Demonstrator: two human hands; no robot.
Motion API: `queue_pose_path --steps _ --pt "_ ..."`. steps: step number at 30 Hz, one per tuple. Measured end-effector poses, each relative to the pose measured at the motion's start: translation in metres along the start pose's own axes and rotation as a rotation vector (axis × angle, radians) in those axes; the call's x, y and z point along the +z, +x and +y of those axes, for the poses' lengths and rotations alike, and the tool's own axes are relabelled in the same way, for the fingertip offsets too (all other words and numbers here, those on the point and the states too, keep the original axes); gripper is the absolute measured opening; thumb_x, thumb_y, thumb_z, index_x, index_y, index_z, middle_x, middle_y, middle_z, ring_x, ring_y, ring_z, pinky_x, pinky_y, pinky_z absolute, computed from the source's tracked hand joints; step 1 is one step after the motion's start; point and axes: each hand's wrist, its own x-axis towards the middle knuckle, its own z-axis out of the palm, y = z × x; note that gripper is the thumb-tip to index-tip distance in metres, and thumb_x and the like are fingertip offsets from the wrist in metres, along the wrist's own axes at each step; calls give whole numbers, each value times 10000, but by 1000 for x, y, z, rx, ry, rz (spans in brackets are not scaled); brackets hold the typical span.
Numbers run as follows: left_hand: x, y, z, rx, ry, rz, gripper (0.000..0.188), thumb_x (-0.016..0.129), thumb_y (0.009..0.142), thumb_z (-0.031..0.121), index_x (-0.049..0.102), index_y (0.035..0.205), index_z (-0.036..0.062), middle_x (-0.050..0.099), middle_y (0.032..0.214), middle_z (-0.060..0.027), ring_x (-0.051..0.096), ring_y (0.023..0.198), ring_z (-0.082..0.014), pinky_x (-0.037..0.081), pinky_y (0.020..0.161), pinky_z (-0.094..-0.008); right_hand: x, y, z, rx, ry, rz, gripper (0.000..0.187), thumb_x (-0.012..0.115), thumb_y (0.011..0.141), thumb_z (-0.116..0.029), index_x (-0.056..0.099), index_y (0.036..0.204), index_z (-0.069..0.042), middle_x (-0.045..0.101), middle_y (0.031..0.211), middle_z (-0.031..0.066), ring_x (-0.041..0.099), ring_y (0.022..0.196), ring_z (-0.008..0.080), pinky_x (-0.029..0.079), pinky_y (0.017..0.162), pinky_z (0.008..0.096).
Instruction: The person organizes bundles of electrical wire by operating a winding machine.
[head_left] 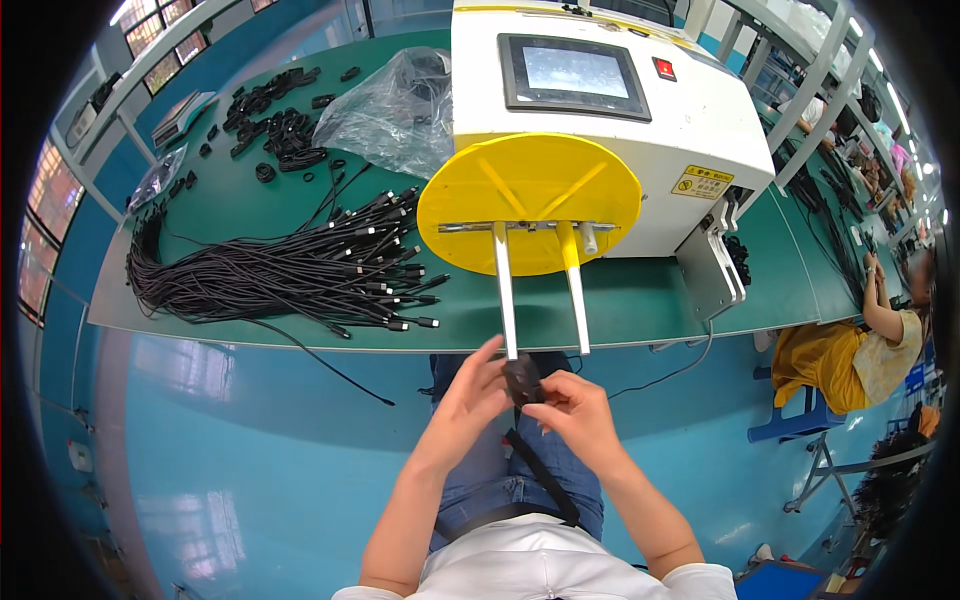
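The held bundle [523, 380] looks black, compact and oblong.

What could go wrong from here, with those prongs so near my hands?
Your left hand is close to the prongs; if the yellow disc turned, they might knock it. The black bundle at your right hand is beyond the table's edge, so a slip could drop it. A loose cable reaches past that edge and might snag.

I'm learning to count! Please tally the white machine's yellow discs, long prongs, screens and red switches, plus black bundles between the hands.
Yellow disc: 1
Long prongs: 2
Screen: 1
Red switch: 1
Black bundle between the hands: 1
Total: 6
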Motion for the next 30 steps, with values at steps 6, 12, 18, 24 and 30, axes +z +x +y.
queue_pose_path --steps 6,12,18,24,30 --pt "-5 11 -22 41 -380 80 505 407 977 277 231 1424 119 485 1251 -134 499 1150 -266 442 942 -434 12 6 -8 -254 -301 14 210 657 772 26 628 980 22 572 886 75 602 706 124 493 583 233" --pt "-17 12 -21 64 -752 -4 517 320 977 438 288 1407 153 516 1166 -115 555 1011 -237 493 789 -360 0 1 4 -212 -84 203 251 637 775 31 614 1025 19 574 898 85 588 709 134 473 586 239" --pt "-24 11 -25 82 -634 -136 569 363 954 470 309 1391 110 527 1118 -100 561 928 -191 485 730 -290 14 4 2 -378 -271 174 243 611 769 58 629 1002 -7 586 892 61 572 703 115 456 579 226" --pt "-13 6 -22 102 -163 131 528 388 959 427 380 1300 24 544 1035 -78 561 905 -157 491 756 -274 23 15 -1 -204 -315 39 303 649 757 -3 584 1053 -18 621 931 91 618 774 192 488 652 282" --pt "1 -3 -19 67 -96 125 451 370 979 383 424 1236 16 543 1023 -72 559 911 -153 483 793 -277 34 21 10 80 -206 -49 401 657 736 -39 535 1118 -27 654 970 144 659 883 266 510 737 328"
